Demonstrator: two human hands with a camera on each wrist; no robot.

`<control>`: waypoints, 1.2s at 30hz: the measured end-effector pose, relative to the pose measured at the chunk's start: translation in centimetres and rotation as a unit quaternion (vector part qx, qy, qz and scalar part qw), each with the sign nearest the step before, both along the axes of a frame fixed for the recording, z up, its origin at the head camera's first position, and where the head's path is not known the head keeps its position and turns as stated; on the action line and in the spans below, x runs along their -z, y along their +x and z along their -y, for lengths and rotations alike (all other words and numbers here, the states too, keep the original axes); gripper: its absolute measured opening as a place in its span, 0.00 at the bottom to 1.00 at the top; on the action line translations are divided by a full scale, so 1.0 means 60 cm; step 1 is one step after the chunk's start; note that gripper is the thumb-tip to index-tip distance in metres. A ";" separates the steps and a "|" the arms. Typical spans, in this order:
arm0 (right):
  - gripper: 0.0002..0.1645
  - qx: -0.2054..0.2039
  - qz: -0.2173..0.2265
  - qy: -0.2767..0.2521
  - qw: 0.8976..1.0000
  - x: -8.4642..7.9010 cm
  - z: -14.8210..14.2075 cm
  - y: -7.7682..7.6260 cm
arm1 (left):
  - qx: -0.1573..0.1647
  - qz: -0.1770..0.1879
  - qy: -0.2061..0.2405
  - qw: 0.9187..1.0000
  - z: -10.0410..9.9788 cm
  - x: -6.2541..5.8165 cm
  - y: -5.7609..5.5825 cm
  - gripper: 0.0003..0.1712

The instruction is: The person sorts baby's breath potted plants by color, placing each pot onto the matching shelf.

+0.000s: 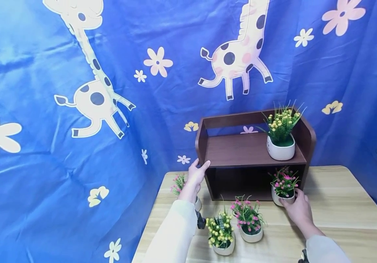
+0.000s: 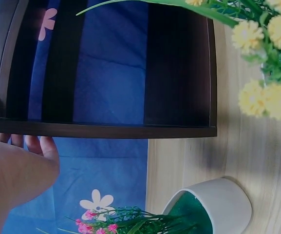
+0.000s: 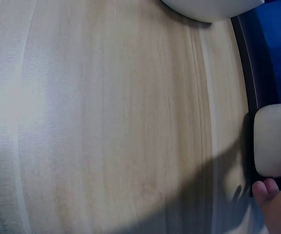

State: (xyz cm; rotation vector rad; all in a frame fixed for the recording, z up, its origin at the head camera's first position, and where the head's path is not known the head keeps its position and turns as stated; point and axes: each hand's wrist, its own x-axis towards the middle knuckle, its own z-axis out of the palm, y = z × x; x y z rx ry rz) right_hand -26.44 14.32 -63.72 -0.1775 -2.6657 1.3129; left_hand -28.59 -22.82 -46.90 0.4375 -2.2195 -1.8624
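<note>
A dark brown two-tier shelf [image 1: 235, 148] stands at the back of the table. My left hand [image 1: 195, 177] grips its left side panel, thumb on the inner side and fingers outside, as the left wrist view also shows. With my right hand [image 1: 299, 210] I hold the white pot of a pink-flowered plant [image 1: 285, 182] at the right front of the lower compartment. In the right wrist view this pot [image 3: 275, 141] overlaps the shelf's front edge, fingertips at its side. On the top tier, at the right, sits a yellow-flowered potted plant [image 1: 281, 142].
In front of the shelf stand a yellow-flowered potted plant [image 1: 222, 235] and a pink-flowered one [image 1: 250, 223]. Another pink-flowered pot [image 2: 228, 207] is left of the shelf, partly behind my left arm. A blue curtain [image 1: 162, 120] with giraffes hangs behind the wooden table [image 1: 342, 204].
</note>
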 end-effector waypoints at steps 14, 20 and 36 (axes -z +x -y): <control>0.51 0.008 0.011 0.016 1.000 -0.011 0.000 -0.008 | 0.004 -0.002 0.003 1.000 -0.002 0.004 -0.004 0.35; 0.51 0.005 0.013 0.018 1.000 -0.010 0.002 -0.016 | 0.006 -0.003 0.003 1.000 -0.003 0.000 -0.004 0.35; 0.45 0.026 0.032 0.009 0.999 -0.021 0.020 -0.040 | 0.008 0.000 0.009 1.000 0.001 -0.006 -0.003 0.37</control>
